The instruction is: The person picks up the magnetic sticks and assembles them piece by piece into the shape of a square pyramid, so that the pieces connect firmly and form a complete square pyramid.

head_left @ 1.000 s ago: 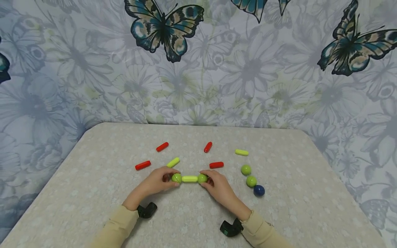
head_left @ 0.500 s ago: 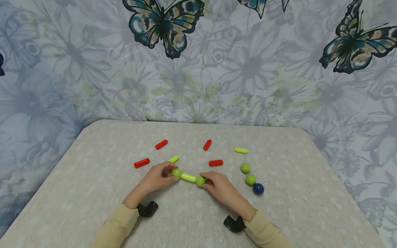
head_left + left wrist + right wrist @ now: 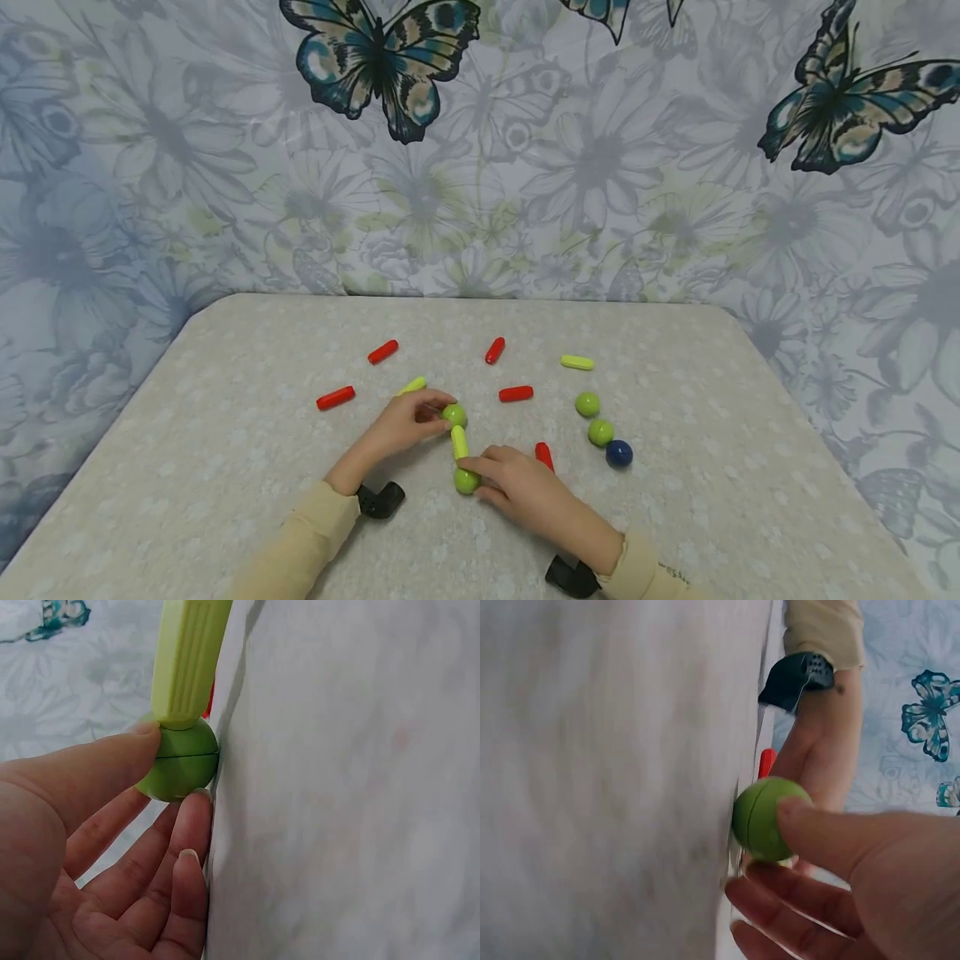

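L hand pinches far shiny green ball, R hand pinches near shiny green ball, ridged yellow-green rod between, all prob. light, stiff, slippery plastic, best held at balls

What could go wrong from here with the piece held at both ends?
The ribbed, plastic-looking yellow-green rod might work loose if the left grip, on the far shiny green ball, and the right grip, on the near shiny green ball, move unevenly.

The right grip might nudge the plastic-looking red rod lying close beside it.

The shiny dark-blue ball, which nothing holds, could roll if bumped.
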Demonstrator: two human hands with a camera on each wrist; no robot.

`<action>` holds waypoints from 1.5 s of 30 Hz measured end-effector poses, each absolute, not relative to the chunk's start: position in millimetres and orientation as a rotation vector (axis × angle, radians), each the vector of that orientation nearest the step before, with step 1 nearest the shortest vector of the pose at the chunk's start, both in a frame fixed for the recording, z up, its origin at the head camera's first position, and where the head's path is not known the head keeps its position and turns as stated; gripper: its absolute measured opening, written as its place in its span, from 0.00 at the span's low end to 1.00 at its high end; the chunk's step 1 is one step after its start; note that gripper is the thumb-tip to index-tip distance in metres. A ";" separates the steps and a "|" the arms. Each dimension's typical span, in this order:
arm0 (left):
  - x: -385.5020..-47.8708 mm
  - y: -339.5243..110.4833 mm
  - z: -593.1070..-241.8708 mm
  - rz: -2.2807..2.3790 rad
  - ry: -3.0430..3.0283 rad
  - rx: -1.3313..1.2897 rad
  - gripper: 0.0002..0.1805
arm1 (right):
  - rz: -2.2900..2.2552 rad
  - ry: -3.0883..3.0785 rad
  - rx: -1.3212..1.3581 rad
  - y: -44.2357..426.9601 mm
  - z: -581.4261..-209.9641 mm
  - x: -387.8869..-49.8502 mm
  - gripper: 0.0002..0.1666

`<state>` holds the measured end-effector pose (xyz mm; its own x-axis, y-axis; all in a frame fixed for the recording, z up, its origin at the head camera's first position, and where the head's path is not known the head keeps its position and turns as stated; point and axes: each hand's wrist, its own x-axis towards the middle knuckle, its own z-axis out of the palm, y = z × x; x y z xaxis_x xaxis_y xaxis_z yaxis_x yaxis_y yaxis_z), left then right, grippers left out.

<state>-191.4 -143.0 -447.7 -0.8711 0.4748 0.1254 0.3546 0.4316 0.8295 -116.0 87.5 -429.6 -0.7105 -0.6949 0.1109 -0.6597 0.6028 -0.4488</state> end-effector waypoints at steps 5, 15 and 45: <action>-190.1 -137.7 -446.5 1.446 2.528 0.782 0.18 | -0.864 2.764 -1.151 86.2 -435.2 -112.5 0.20; -191.0 -168.0 -432.3 1.507 2.812 0.487 0.18 | -1.089 2.735 -1.143 90.8 -453.4 -109.5 0.22; -200.1 -190.2 -446.0 1.339 2.635 0.670 0.12 | -1.329 2.594 -1.062 87.5 -458.7 -111.3 0.22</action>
